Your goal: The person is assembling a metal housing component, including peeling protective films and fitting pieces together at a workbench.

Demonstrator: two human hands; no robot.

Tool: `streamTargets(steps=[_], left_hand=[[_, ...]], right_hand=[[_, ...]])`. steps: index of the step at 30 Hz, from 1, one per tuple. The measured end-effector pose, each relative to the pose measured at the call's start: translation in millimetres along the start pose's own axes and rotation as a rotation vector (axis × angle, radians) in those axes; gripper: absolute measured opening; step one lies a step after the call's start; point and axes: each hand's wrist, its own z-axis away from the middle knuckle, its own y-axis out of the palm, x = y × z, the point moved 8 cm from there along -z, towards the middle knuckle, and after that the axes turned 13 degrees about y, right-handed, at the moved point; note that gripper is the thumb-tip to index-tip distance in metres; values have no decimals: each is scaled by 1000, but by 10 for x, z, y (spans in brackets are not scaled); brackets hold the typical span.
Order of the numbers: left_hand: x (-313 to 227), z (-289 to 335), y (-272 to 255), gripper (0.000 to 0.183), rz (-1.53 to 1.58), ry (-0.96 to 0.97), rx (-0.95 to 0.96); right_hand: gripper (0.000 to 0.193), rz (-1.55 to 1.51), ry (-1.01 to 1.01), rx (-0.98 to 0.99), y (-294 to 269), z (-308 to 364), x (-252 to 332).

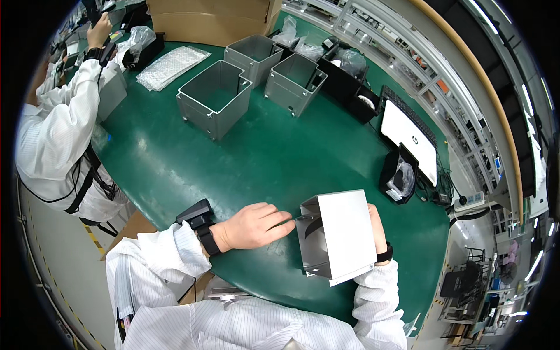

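Note:
A grey-white box-shaped metal housing (pixel 344 236) is tilted on its side near the front edge of the green table, its open side facing left. My right hand (pixel 376 226) grips it from the right, with most of the fingers hidden behind the housing. Fingers pressed together, my left hand (pixel 255 226) reaches the housing's left edge at a small dark spot. Whatever those fingertips hold is too small to make out. A dark curved strip (pixel 314 226) shows inside the housing. Both wrists wear black bands, the left with a black device (pixel 197 214).
Farther back stand three open grey housings (pixel 213 102), a bubble-wrap sheet (pixel 172 67) and a cardboard box (pixel 213 23). Black bins (pixel 344 87) line the right side, near a white laptop (pixel 410 140) and a small black bin (pixel 398 175). Another person in white (pixel 64 128) works at left.

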Motion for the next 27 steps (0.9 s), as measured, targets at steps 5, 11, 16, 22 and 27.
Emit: streamTargets(steps=[5,11,16,22,27], left_hand=[[-142,-58,25,25,-13,95,-44],[-243,-130,95,26,-41,149,-66],[-236,-190,119,26,0,143,-45],[-233,-172,127,23,9,127,-37],[-173,-262,181,19,-5,89,-38]], right_hand=[[19,43,-13,-32,37,57,28],[19,-29,36,-56,-45,49,-49],[20,-34,43,-78,-60,97,-34],[20,-15,3,-70,-65,78,-68],[20,-20,-6,-95,-170,103,-58]])
